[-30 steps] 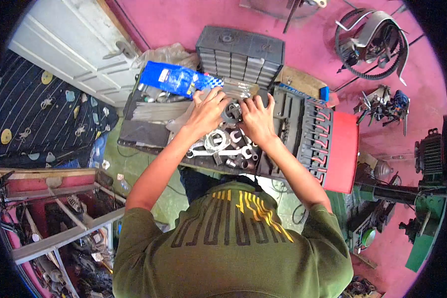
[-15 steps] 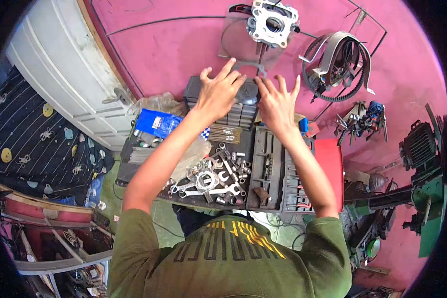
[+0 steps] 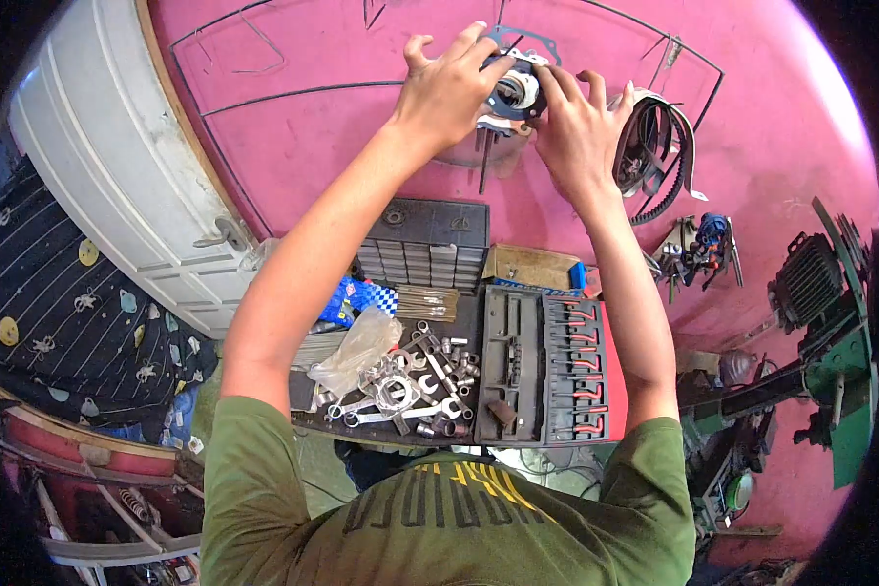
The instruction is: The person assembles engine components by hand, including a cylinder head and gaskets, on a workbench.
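Observation:
Both my arms reach up to a metal engine cylinder (image 3: 523,90) that sits on the pink surface at the top of the view. My left hand (image 3: 449,83) grips its left side, fingertips on a dark ring-shaped part (image 3: 504,101) pressed against the cylinder's face. My right hand (image 3: 581,127) holds the right side of the same ring and cylinder. The hands hide most of the cylinder. A thin rod hangs down just below it.
Below my arms stands a grey drawer organiser (image 3: 425,249). In front of it are a tray of loose wrenches and sockets (image 3: 410,386), a plastic bag (image 3: 361,347) and an open socket-set case (image 3: 547,366). A drive belt (image 3: 654,146) lies right of the cylinder. White door (image 3: 98,166) at left, green machine (image 3: 830,371) at right.
My hands have left the tool tray with the dark ring, risen past the drawer organiser and closed on the engine cylinder. The view has tilted upward with them.

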Tool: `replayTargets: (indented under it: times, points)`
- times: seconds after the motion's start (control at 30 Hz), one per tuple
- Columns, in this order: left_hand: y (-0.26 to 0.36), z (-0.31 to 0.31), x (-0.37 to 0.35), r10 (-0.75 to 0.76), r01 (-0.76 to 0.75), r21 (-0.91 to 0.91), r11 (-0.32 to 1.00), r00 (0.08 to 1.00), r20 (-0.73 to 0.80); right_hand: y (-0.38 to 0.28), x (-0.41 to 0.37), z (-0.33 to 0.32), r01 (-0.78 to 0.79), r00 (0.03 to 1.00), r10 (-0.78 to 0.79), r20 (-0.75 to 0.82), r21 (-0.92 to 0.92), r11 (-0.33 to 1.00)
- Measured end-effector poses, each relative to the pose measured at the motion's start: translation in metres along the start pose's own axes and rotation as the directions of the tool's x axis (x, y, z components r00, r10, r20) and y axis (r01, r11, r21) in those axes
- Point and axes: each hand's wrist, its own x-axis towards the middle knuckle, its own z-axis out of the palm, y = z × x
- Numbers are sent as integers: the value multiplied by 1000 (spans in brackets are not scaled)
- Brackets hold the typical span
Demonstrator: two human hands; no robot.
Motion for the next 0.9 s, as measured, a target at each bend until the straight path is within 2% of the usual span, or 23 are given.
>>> replayTargets:
  times: [0.13, 0.27, 0.53, 0.63, 0.73, 0.9]
  points:
    - [-6, 5, 16, 54, -55, 84, 995, 998, 14, 9, 11, 7, -10, 1000, 11, 25, -42, 999]
    - [-7, 13, 15, 55, -56, 64, 996, 998, 18, 10, 11, 16, -12, 999, 13, 36, -11, 1000]
    - [-11, 36, 6, 69, -94, 143, 985, 983, 167, 12, 3, 47, 21, 995, -21, 95, 2, 1000]
    - [-13, 42, 4, 90, -102, 83, 991, 987, 132, 15, 1, 54, 26, 993, -28, 113, 17, 1000]
    - [-11, 43, 2, 59, -62, 15, 998, 980, 191, 16, -3, 60, 38, 991, -45, 124, 55, 998]
    - [-10, 48, -2, 62, -76, 62, 995, 976, 208, 14, -6, 64, 58, 988, -67, 137, 68, 996]
